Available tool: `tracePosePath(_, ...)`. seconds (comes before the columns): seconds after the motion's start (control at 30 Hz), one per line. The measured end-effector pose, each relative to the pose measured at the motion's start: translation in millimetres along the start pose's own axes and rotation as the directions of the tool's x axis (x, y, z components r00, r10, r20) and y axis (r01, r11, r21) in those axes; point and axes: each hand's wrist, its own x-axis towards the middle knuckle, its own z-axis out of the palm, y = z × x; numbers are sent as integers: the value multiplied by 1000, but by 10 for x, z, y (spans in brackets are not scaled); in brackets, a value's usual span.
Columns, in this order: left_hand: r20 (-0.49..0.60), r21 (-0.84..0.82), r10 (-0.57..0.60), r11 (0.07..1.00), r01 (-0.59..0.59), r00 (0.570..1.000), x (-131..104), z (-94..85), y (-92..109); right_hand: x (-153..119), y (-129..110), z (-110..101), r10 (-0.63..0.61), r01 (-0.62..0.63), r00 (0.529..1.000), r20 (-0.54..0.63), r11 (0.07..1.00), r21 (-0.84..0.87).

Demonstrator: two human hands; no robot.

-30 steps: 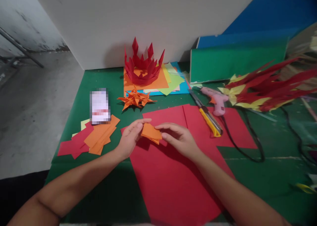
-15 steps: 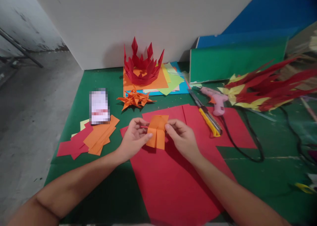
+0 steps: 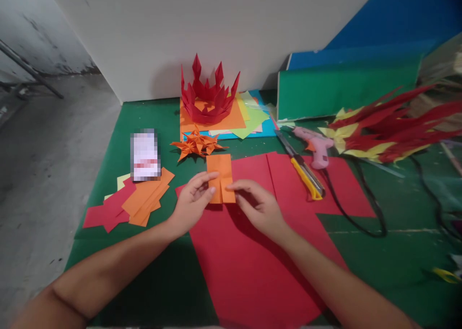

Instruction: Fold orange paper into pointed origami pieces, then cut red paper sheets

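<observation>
A creased piece of orange paper (image 3: 220,168), with a slit or fold line down its lower half, is held upright over the red paper sheets (image 3: 252,261). My left hand (image 3: 197,196) pinches its left side between thumb and fingers. At the right edge, my right hand (image 3: 258,204) has its index finger against the paper, the thumb just below. Beyond the paper lie folded orange paper stars (image 3: 198,145). Loose orange paper strips (image 3: 146,199) lie left of my left hand, overlapping red pieces.
A red paper crown (image 3: 207,103) stands on coloured sheets at the back. To the right lie a yellow utility knife (image 3: 305,175), a pink glue gun (image 3: 315,146) with its black cord, and red-yellow paper flames (image 3: 386,127). A phone (image 3: 145,155) rests at left.
The orange paper has moved a little left and away from me, and now stands straighter. My right hand has shifted left with its index finger stretched further along the edge.
</observation>
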Motion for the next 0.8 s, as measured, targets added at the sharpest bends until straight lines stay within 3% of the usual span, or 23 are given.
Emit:
tracePosePath(0.1, 35, -78, -36, 996, 38, 999, -12, -9, 4, 5, 11, -30, -5, 7, 999, 41, 999, -53)
tracePosePath(0.2, 81, -131, -47, 990, 57, 996, -26, -6, -2, 16, 25, -52, 30, -30, 1000, -9, 999, -26)
tracePosePath(0.5, 5, 19, 95, 995, -95, 995, -14, 9, -17, 39, -29, -57, 63, -62, 998, -13, 996, 64)
tracePosePath(0.8, -19, 59, 80, 995, -78, 997, -19, 46, 139, 42, -30, -48, 144, -142, 989, -8, 980, 140)
